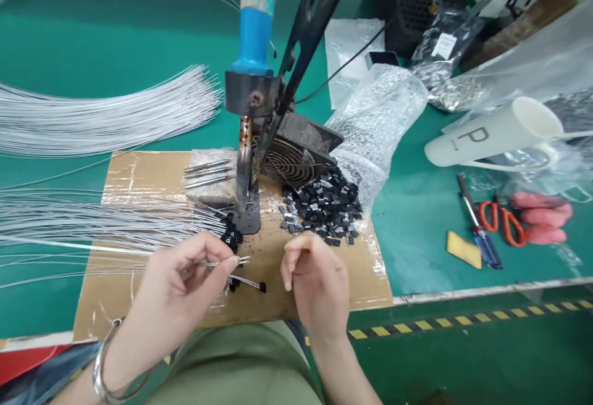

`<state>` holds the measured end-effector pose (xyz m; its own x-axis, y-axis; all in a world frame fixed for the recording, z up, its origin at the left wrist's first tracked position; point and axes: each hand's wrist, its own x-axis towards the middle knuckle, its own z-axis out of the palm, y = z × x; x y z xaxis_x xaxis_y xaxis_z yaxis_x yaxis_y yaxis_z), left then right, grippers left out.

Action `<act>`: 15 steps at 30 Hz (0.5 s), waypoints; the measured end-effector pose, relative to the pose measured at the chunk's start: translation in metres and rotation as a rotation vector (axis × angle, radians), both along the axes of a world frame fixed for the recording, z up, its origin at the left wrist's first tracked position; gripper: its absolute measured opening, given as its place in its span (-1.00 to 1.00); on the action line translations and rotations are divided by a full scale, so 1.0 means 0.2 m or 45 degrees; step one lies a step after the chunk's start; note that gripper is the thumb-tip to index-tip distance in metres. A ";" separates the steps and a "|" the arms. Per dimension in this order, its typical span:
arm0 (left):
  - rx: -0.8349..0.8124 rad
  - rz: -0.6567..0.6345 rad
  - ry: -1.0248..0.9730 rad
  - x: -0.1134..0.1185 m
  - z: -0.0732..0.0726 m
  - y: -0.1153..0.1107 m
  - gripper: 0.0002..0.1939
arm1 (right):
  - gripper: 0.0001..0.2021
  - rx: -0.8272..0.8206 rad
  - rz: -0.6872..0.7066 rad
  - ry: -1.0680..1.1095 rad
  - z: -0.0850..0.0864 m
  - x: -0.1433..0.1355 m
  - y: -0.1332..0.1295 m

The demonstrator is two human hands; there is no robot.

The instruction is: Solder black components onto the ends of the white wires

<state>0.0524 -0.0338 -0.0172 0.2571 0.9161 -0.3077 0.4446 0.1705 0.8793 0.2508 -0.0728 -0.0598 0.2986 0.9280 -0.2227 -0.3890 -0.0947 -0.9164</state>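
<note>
Wires [244,260] sat clamped in left hand [185,275]; right hand [319,281] grip, could not tell; distance from iron [244,136] seemed wise.

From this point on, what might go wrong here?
The left hand pinches wires just below the upright soldering iron; if that is hot, fingers could get burned. The right hand is near the loose pile of small black pieces and might scatter some. The black-ended bundle beside the left hand may tangle.
</note>
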 end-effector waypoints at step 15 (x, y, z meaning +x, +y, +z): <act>0.016 0.136 -0.094 0.02 0.05 0.02 -0.81 | -0.81 0.021 0.260 -0.092 0.05 -0.12 0.01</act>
